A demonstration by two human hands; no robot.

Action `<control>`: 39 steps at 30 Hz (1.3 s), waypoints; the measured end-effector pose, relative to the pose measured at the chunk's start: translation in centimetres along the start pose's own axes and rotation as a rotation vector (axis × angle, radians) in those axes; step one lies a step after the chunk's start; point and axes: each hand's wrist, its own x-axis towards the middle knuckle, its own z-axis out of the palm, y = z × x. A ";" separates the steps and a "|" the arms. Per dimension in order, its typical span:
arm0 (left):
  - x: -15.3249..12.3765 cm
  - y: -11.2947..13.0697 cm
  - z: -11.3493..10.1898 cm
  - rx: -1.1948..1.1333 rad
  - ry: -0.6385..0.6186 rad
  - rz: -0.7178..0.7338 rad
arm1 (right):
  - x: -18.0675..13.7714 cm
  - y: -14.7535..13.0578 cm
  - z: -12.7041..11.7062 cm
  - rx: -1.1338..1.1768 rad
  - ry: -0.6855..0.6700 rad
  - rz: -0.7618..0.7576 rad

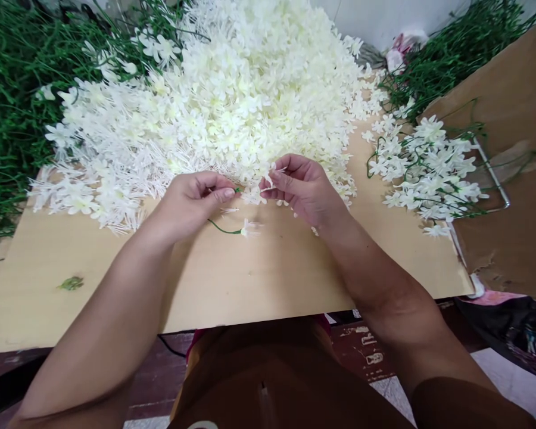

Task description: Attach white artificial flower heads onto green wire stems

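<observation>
Near front edge of wooden board (pixel 259 286), small green scrap (pixel 71 283) seen by left corner. At board's middle, thin green stem (pixel 226 229) pinched in left hand (pixel 192 202), thumb and fingers closed on its upper end; one white blossom (pixel 250 227) carried at stem's lower tip, resting on board. Just beside, loose white flower head (pixel 268 179) gripped by fingertips of right hand (pixel 304 187). Behind hands, large heap of white flower heads (pixel 223 95) spread toward far edge. Finished flowered stems (pixel 424 167) piled at right edge. Green stem bundles (pixel 9 119) stacked past left edge.
</observation>
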 end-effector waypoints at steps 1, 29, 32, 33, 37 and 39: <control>0.0 0.0 0.3 -0.010 -0.041 -0.017 | 0.0 0.0 0.0 -0.016 -0.010 0.012; 0.8 -1.5 1.7 -0.126 -0.172 -0.073 | 0.6 2.0 0.3 -0.390 -0.030 -0.052; 1.0 -1.6 1.7 -0.139 -0.181 -0.082 | 0.5 1.9 0.5 -0.436 -0.046 -0.070; 1.0 -1.6 1.7 -0.146 -0.183 -0.086 | 0.5 1.9 0.5 -0.453 -0.051 -0.077; 1.0 -1.5 1.6 -0.152 -0.190 -0.090 | 0.4 2.0 0.6 -0.472 -0.059 -0.084; 1.0 -1.3 1.7 -0.146 -0.199 -0.088 | 0.4 2.0 0.6 -0.447 -0.054 -0.062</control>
